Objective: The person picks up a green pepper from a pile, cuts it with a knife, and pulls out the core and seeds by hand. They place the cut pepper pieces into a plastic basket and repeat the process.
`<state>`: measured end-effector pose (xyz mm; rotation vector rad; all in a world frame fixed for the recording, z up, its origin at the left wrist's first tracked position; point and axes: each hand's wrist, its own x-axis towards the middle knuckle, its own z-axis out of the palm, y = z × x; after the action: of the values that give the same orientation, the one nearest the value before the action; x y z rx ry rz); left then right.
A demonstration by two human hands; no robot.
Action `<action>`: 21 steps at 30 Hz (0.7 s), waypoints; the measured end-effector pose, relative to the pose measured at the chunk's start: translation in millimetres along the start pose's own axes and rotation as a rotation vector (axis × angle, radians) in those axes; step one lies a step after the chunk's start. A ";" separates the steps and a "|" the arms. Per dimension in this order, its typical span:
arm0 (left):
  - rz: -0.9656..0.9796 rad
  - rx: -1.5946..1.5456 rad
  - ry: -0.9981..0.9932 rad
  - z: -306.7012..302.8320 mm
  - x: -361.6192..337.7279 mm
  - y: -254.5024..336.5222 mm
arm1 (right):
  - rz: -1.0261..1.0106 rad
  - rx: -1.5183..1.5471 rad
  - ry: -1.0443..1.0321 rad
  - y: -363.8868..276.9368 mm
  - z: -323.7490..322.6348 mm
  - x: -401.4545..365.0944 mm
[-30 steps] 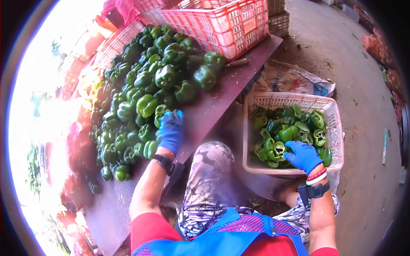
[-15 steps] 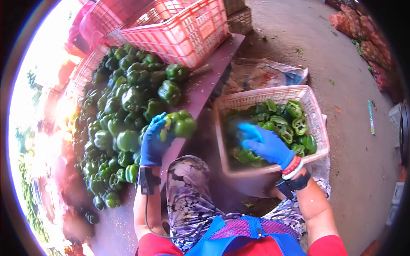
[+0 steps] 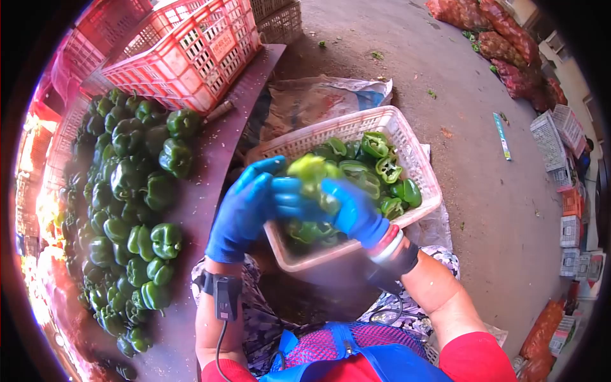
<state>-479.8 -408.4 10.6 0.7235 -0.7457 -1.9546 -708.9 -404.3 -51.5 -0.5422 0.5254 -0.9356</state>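
Observation:
A green pepper, smeared by motion, is between my two blue-gloved hands above the near left part of a pale pink basket. My right hand grips the pepper from the right. On its left side is my left hand, its fingers curved and partly blurred; whether they hold the pepper I cannot tell. Cut green pepper pieces lie in the basket, showing pale insides. To the left, a big pile of whole green peppers covers much of the table.
A red and white crate stands at the table's far end. Behind the basket lies a crumpled sack on the floor. Filled red net sacks are at the far right, with stacked crates beyond the floor's right side.
My right hand has risen from the basket and moved left to meet my left hand at the pepper. My left hand has come over the basket's edge. The view has turned towards the right.

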 end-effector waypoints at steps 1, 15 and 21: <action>-0.005 0.112 0.043 -5.0 2.0 6.2 | 0.129 0.256 -0.031 -9.3 -4.3 -4.5; 0.429 1.645 0.750 -17.5 -62.6 40.2 | 0.046 -1.610 0.649 -64.4 -35.9 -23.6; -0.093 2.453 0.949 -125.3 -141.9 51.4 | -0.232 -1.627 0.433 -46.2 -50.9 -12.3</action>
<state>-300.1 -331.4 -5.5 2.5149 -2.0502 0.5242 -774.8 -426.4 -57.8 -1.8938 1.6488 -0.6641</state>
